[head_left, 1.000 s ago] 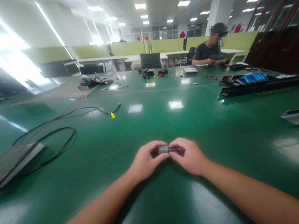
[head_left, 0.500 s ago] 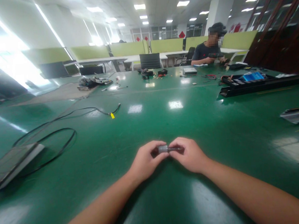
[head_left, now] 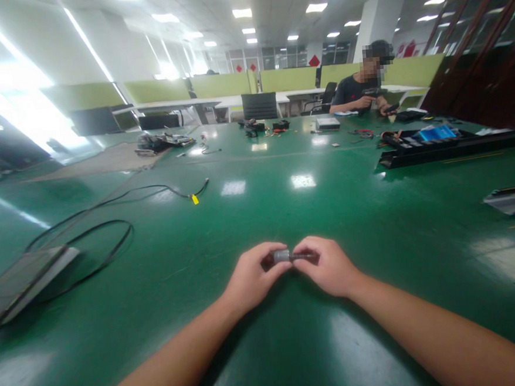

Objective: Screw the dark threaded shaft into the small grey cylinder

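In the left hand [head_left: 251,277], a pinched stubby grey cylinder [head_left: 282,255], in the right hand [head_left: 332,270], a pinched slim dark rod [head_left: 301,256].

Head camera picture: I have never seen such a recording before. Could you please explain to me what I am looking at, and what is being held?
There is no machine here: these are a person's bare hands, seen from a camera worn on that person's head, looking forward and down. The left hand holds a small grey cylinder. The right hand grips a thin dark rod in line with it; whether the two are joined is unclear.

On the green table lie a flat panel and a black cable at left, with a yellow tag. At right is a long black channel. Another person sits beyond.
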Tool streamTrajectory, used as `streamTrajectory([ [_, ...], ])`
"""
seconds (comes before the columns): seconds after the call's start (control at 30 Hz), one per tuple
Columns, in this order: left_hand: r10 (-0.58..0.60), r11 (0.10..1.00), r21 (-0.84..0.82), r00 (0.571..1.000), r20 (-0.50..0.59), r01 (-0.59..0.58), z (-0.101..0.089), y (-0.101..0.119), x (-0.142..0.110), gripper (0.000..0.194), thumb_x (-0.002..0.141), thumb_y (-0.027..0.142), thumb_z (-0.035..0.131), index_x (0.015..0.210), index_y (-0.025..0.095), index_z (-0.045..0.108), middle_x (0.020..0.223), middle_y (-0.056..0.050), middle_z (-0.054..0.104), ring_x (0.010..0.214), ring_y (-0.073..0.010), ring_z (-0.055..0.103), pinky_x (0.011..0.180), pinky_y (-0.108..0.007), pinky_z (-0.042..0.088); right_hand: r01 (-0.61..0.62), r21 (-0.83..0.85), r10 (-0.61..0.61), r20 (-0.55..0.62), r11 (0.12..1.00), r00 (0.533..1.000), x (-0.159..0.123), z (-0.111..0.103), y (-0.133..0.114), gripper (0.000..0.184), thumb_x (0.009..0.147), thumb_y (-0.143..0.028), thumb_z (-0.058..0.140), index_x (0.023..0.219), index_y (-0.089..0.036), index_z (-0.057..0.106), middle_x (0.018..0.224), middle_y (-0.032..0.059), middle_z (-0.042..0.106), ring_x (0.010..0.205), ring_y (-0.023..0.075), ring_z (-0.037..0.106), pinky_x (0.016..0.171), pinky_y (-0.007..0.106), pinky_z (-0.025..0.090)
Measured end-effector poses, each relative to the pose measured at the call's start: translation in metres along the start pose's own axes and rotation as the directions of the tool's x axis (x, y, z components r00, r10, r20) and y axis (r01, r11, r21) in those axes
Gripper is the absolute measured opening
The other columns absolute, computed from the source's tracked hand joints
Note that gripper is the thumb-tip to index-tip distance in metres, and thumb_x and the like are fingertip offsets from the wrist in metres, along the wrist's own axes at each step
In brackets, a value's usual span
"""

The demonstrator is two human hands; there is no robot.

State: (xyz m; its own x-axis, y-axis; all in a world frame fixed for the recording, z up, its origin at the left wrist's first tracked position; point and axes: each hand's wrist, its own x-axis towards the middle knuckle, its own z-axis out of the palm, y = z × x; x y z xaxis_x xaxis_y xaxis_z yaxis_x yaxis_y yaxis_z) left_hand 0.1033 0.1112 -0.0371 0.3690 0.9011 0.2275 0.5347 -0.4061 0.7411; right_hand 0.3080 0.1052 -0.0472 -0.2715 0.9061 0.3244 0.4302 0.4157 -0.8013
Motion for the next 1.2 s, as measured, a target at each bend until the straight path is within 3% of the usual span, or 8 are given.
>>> streamTrajectory([
  [0.53, -0.007, 1.0, -0.002, 1.0, -0.02, 0.007, 0.0009, -0.0028, 0.0013, 0.027, 0.084, 0.033, 0.07, 0.108, 0.022, 0.069, 0.105, -0.003, 0.072, 0.094, -0.0191, 0.066, 0.084, -0.03, 0.052, -0.041, 0.007, 0.041, 0.003, 0.999, 0.999, 0.001, -0.0001, 0.0004, 0.003, 0.081, -0.019, 0.069, 0.083, -0.019, 0.072, 0.08, 0.0011, 0.07, 0.074, 0.0164, 0.064, 0.068, 0.026, 0.046],
  [1.2, 0.0, 1.0, -0.018, 0.998, -0.071, -0.001, 0.0, -0.005, 0.0023, 0.027, 0.083, 0.033, 0.071, 0.108, 0.022, 0.069, 0.104, -0.003, 0.072, 0.092, -0.0185, 0.066, 0.082, -0.03, 0.052, -0.131, 0.065, 0.13, 0.016, 0.989, 0.991, 0.0023, -0.0013, -0.0011, 0.009, 0.084, -0.026, 0.067, 0.086, -0.019, 0.072, 0.081, 0.0011, 0.071, 0.074, 0.0171, 0.064, 0.069, 0.026, 0.046],
])
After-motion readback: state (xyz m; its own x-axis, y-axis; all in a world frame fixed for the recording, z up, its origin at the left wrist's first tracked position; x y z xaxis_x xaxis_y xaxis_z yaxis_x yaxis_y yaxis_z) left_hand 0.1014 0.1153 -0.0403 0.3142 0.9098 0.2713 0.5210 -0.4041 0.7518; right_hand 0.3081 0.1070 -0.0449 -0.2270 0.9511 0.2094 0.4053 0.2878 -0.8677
